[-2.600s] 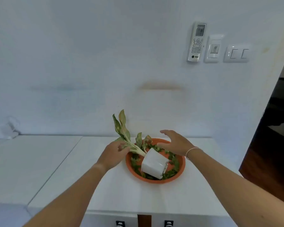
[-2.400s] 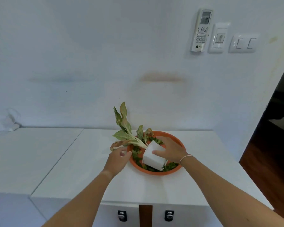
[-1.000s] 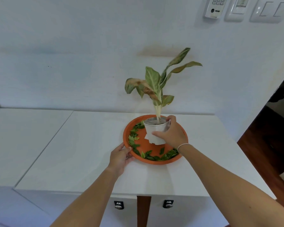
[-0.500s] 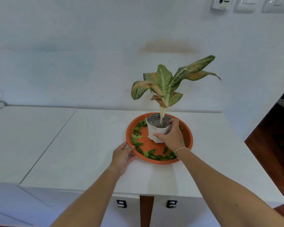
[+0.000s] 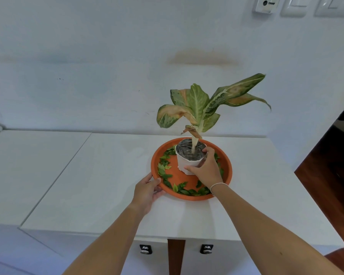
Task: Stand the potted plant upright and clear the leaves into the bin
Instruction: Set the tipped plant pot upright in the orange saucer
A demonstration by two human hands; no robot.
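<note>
A white pot (image 5: 184,162) with a green and pinkish leafy plant (image 5: 199,105) stands upright in the back half of a round orange tray (image 5: 226,171) on the white cabinet top. My right hand (image 5: 206,168) is wrapped around the pot's front right side, thumb at its base. Several small green leaves (image 5: 164,170) lie scattered along the tray's left and front inner edge. The tray's front left rim is held by my left hand (image 5: 147,190). No bin is in view.
The white cabinet top (image 5: 99,175) runs left, with a seam to a second section. The wall is close behind the plant, with a remote holder (image 5: 265,4) and switches at the top right. A dark doorway and wooden floor (image 5: 330,171) lie to the right.
The pot went from lying on its side in the tray to standing upright under my right hand. My left hand moved from the plant's stem to the tray's rim.
</note>
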